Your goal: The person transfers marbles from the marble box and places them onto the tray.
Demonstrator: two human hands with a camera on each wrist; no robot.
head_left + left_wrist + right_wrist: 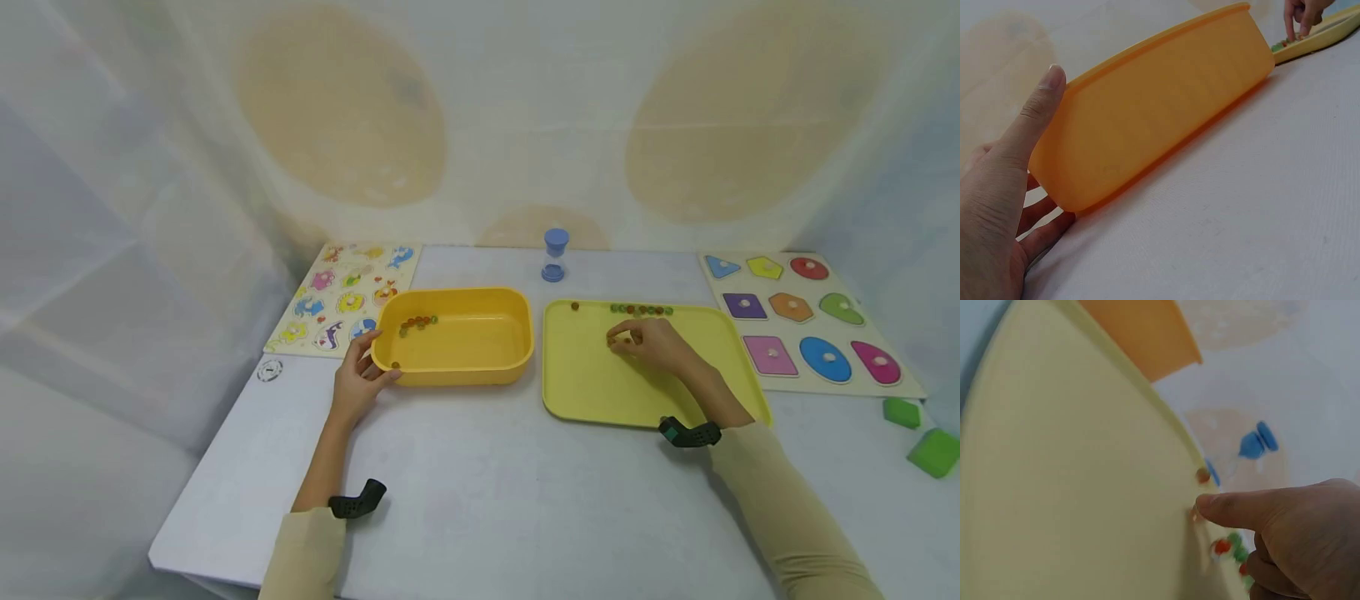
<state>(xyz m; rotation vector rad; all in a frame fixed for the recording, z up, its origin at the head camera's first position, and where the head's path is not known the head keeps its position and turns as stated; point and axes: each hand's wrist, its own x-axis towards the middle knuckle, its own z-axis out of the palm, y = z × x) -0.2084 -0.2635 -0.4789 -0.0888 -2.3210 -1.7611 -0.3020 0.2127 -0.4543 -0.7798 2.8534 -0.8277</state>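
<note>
My left hand grips the left end of a yellow plastic basin. Its thumb lies along the near wall, with the other fingers round the corner in the left wrist view. Inside the basin are several small brown and green marbles. Over the pale yellow tray, my right hand pinches a small brown marble at its fingertips, partly hidden by them. A row of green and reddish marbles lies along the tray's far edge, and one brown marble sits apart from it.
A blue sand timer stands behind the tray. An animal puzzle board lies at the back left, a shape puzzle board at the right. Green blocks sit at the right edge, and a round black-and-white marker at the left.
</note>
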